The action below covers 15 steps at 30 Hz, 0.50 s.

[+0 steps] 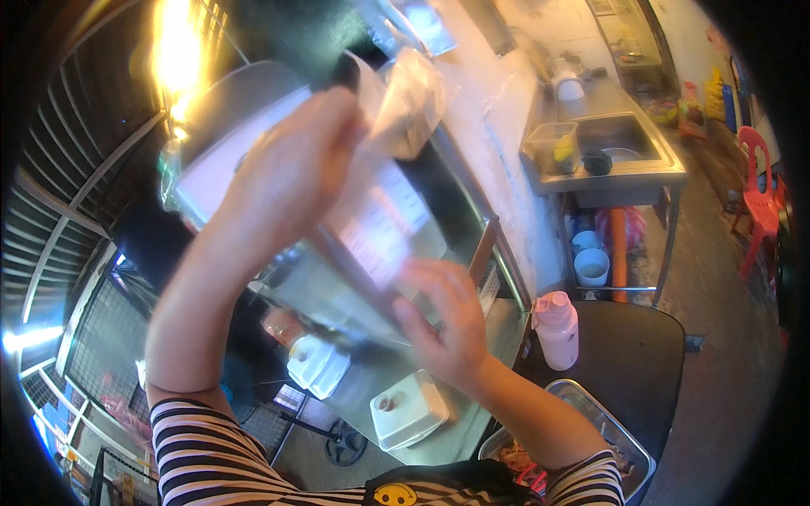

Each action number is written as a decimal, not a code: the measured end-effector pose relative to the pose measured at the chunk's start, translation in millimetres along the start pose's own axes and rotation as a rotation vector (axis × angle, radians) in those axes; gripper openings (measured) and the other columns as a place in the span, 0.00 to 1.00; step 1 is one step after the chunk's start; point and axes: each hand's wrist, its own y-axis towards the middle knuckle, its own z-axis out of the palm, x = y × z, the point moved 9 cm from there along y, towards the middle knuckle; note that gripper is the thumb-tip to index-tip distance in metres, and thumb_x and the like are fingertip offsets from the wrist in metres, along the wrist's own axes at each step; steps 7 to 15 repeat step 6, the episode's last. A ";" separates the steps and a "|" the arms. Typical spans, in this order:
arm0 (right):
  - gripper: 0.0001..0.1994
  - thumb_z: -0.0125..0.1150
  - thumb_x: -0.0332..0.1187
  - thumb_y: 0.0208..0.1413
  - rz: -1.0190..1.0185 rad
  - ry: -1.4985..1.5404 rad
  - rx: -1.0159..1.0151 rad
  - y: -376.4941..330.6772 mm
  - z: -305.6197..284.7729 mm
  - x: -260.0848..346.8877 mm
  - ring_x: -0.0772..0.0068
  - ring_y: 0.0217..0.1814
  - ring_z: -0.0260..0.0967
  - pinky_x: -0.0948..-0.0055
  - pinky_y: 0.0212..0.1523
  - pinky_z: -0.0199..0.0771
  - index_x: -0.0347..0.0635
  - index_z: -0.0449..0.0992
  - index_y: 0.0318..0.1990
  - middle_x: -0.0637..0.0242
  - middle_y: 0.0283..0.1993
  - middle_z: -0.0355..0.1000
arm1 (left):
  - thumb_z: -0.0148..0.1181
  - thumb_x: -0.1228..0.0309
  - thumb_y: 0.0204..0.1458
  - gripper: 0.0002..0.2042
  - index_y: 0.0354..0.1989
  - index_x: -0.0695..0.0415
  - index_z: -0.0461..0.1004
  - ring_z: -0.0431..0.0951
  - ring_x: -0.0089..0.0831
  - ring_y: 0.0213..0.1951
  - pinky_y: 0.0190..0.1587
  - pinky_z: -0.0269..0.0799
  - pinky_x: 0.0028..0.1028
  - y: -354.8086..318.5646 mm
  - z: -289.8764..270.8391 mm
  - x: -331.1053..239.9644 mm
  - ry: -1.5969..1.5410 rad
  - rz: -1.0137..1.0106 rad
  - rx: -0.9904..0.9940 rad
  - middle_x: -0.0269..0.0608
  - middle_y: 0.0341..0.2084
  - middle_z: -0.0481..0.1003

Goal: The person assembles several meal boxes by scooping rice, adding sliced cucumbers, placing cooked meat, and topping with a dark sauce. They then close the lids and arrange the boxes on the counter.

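Note:
My left hand point(308, 156) is raised high at the upper left, blurred by motion, its fingers curled in. What they pinch, if anything, I cannot make out. Beside its fingertips hangs a crumpled translucent plastic bag point(413, 97). Lower and to the right, my right hand point(447, 325) has its thumb and fingers apart. Its fingertips are close to the lower end of a blurred white printed sheet point(380, 223); whether they touch is unclear. Below the hands, two white foam takeaway boxes point(409, 413) rest on a metal counter point(498, 346), each with a small knotted bag on top.
A pink bottle point(557, 333) stands on a black table point(637, 354) at the right. A clear tray of food point(645, 451) sits by my right forearm. Farther off are a steel sink point(666, 143), white buckets point(591, 268) and a red chair point(759, 202).

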 end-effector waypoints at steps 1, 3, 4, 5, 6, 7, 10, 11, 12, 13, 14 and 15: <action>0.19 0.60 0.37 0.54 0.141 0.072 -0.092 -0.2 -4.6 -16.7 0.60 0.56 0.65 0.60 0.52 0.65 0.39 0.69 0.51 0.57 0.55 0.66 | 0.49 0.65 0.62 0.10 0.36 0.61 0.65 0.75 0.27 0.23 0.26 0.68 0.28 0.3 0.1 -0.7 0.012 0.005 0.002 0.43 0.26 0.71; 0.21 0.60 0.39 0.56 0.483 0.360 -0.207 -2.1 -4.3 -49.5 0.63 0.53 0.65 0.60 0.50 0.65 0.39 0.66 0.53 0.58 0.54 0.67 | 0.49 0.65 0.62 0.10 0.37 0.61 0.65 0.75 0.28 0.23 0.27 0.69 0.29 0.9 -1.1 -2.4 0.039 0.015 0.005 0.43 0.27 0.72; 0.22 0.60 0.41 0.57 0.683 0.578 -0.229 -1.4 4.8 -65.7 0.64 0.53 0.66 0.60 0.49 0.65 0.39 0.64 0.54 0.58 0.54 0.67 | 0.49 0.65 0.62 0.10 0.37 0.61 0.65 0.76 0.29 0.23 0.28 0.69 0.30 1.6 0.1 -1.8 0.024 -0.006 0.020 0.43 0.27 0.72; 0.24 0.60 0.43 0.57 0.882 0.800 -0.245 0.1 19.6 -78.3 0.65 0.52 0.66 0.60 0.48 0.65 0.39 0.62 0.55 0.59 0.54 0.67 | 0.49 0.64 0.62 0.10 0.38 0.60 0.66 0.76 0.30 0.23 0.28 0.70 0.31 1.1 1.5 0.6 0.012 -0.029 0.036 0.44 0.28 0.72; 0.24 0.60 0.43 0.57 0.879 0.799 -0.247 0.6 19.2 -77.6 0.65 0.52 0.66 0.60 0.48 0.65 0.39 0.62 0.55 0.59 0.54 0.67 | 0.49 0.64 0.62 0.10 0.38 0.60 0.66 0.76 0.30 0.24 0.29 0.71 0.31 0.7 3.2 2.9 0.001 -0.052 0.052 0.44 0.28 0.72; 0.24 0.60 0.43 0.57 0.879 0.799 -0.247 0.6 19.2 -77.6 0.65 0.52 0.66 0.60 0.48 0.65 0.39 0.62 0.55 0.59 0.54 0.67 | 0.49 0.64 0.62 0.10 0.38 0.60 0.66 0.76 0.30 0.24 0.29 0.71 0.31 0.7 3.2 2.9 0.001 -0.052 0.052 0.44 0.28 0.72; 0.24 0.60 0.43 0.57 0.879 0.799 -0.247 0.6 19.2 -77.6 0.65 0.52 0.66 0.60 0.48 0.65 0.39 0.62 0.55 0.59 0.54 0.67 | 0.49 0.64 0.62 0.10 0.38 0.60 0.66 0.76 0.30 0.24 0.29 0.71 0.31 0.7 3.2 2.9 0.001 -0.052 0.052 0.44 0.28 0.72; 0.24 0.60 0.43 0.57 0.879 0.799 -0.247 0.6 19.2 -77.6 0.65 0.52 0.66 0.60 0.48 0.65 0.39 0.62 0.55 0.59 0.54 0.67 | 0.49 0.64 0.62 0.10 0.38 0.60 0.66 0.76 0.30 0.24 0.29 0.71 0.31 0.7 3.2 2.9 0.001 -0.052 0.052 0.44 0.28 0.72; 0.24 0.60 0.43 0.57 0.879 0.799 -0.247 0.6 19.2 -77.6 0.65 0.52 0.66 0.60 0.48 0.65 0.39 0.62 0.55 0.59 0.54 0.67 | 0.49 0.64 0.62 0.10 0.38 0.60 0.66 0.76 0.30 0.24 0.29 0.71 0.31 0.7 3.2 2.9 0.001 -0.052 0.052 0.44 0.28 0.72; 0.24 0.60 0.43 0.57 0.879 0.799 -0.247 0.6 19.2 -77.6 0.65 0.52 0.66 0.60 0.48 0.65 0.39 0.62 0.55 0.59 0.54 0.67 | 0.49 0.64 0.62 0.10 0.38 0.60 0.66 0.76 0.30 0.24 0.29 0.71 0.31 0.7 3.2 2.9 0.001 -0.052 0.052 0.44 0.28 0.72; 0.24 0.60 0.43 0.57 0.879 0.799 -0.247 0.6 19.2 -77.6 0.65 0.52 0.66 0.60 0.48 0.65 0.39 0.62 0.55 0.59 0.54 0.67 | 0.49 0.64 0.62 0.10 0.38 0.60 0.66 0.76 0.30 0.24 0.29 0.71 0.31 0.7 3.2 2.9 0.001 -0.052 0.052 0.44 0.28 0.72; 0.24 0.60 0.43 0.57 0.879 0.799 -0.247 0.6 19.2 -77.6 0.65 0.52 0.66 0.60 0.48 0.65 0.39 0.62 0.55 0.59 0.54 0.67 | 0.49 0.64 0.62 0.10 0.38 0.60 0.66 0.76 0.30 0.24 0.29 0.71 0.31 0.7 3.2 2.9 0.001 -0.052 0.052 0.44 0.28 0.72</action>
